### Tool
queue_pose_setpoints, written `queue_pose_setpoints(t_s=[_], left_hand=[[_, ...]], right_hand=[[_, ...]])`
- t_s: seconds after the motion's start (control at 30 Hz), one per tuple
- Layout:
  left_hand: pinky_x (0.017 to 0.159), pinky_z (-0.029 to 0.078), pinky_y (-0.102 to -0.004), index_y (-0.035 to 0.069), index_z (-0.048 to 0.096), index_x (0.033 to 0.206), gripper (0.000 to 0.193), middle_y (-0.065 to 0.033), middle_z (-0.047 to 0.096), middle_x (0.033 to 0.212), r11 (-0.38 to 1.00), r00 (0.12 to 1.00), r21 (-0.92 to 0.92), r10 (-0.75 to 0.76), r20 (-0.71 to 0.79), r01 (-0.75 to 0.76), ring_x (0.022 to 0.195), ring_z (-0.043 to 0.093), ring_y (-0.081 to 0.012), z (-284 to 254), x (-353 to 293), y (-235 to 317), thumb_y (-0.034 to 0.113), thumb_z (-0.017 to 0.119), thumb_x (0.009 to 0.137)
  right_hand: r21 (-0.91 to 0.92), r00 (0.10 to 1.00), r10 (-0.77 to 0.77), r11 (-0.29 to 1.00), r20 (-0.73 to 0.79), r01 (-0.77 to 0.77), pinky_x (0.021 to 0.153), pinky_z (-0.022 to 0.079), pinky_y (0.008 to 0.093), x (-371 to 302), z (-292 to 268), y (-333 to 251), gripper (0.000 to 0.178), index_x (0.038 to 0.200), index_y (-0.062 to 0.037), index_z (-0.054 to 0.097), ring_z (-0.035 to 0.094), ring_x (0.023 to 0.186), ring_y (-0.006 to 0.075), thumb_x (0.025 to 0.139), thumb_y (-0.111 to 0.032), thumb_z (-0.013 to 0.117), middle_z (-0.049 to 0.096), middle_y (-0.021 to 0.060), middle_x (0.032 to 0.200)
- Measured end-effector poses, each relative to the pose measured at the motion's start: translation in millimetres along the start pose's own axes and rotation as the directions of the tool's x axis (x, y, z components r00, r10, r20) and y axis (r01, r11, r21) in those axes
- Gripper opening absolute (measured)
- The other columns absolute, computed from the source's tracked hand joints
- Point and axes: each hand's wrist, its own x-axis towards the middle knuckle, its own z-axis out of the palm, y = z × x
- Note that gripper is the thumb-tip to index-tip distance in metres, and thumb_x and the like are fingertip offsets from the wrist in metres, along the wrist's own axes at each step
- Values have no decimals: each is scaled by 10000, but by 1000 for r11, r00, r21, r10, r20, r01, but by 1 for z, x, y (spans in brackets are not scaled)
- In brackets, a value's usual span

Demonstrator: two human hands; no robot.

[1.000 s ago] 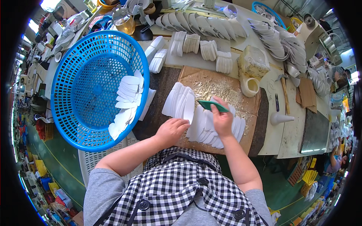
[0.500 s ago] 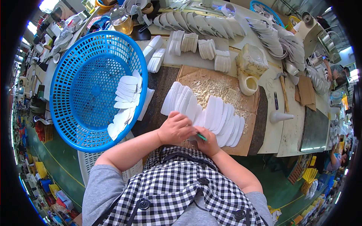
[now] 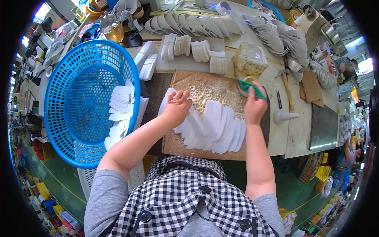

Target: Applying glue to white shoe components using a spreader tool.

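Now my open left hand (image 3: pixel 177 106) is pressing the white pieces (image 3: pixel 215 126) flat; my right hand (image 3: pixel 254 106) is gripping a green brush (image 3: pixel 251 88) near the clear bag (image 3: pixel 249 61).

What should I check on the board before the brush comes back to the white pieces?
1. Left hand pins the fanned row of white pieces: ok, palm lies flat on the row's left end.
2. Right hand has the green brush: ok, gripped and lifted beside the row.
3. Brush loaded: cannot tell, bristles too small to see; it is at the small pot.
4. Row sits wholly on the wooden board: ok.
5. Pieces overlap evenly: ok on the right part; left end is hidden under the hand.
6. Blue basket within reach: ok, beside the board, with white pieces in it.
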Motion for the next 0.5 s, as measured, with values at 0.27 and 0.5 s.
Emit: queue_pose_setpoints(t_s=[0.27,0.5], left_hand=[[788,454,-376,86,616,846,101,-57,652,831,940,977,-269,-187,105,209,808,622,-264,-74,15,21,153,665,789],[831,452,-378,66,579,888,77,-67,655,1007,962,906,-162,137,-401,-218,903,618,-235,-17,-11,55,84,589,814]], right_hand=[[-359,999,30,933,39,-15,759,504,332,38,-29,39,207,1112,-85,642,667,865,242,924,-168,623,695,119,967],[-114,946,308,941,-103,-318,824,481,343,26,-36,51,228,1089,-18,573,612,901,229,895,-127,625,620,131,1033]])
